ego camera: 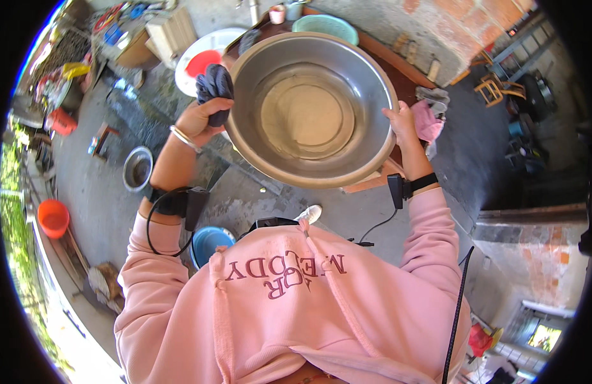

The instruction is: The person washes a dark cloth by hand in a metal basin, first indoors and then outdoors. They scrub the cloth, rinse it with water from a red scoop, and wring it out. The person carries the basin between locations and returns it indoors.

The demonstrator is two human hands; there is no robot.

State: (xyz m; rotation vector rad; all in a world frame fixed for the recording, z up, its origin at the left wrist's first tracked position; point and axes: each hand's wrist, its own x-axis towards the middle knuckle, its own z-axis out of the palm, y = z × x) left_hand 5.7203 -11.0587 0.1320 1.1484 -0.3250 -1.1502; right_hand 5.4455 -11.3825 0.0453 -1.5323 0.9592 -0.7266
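Note:
A wide stainless steel basin is held up before me, its inside facing me. Its bottom looks tan, perhaps with a shallow layer of liquid in it; I cannot tell for sure. My right hand grips the basin's right rim, thumb on the inner side. At the left rim, my left hand clutches a bunched dark grey cloth. The fingers of that hand are partly hidden near the rim, so how firmly it supports the basin is unclear.
Behind the basin is a brown table bearing a green basin and pink cloth. A white tub with a red basin stands left of it. On the floor are a metal bowl, blue bucket and small stool.

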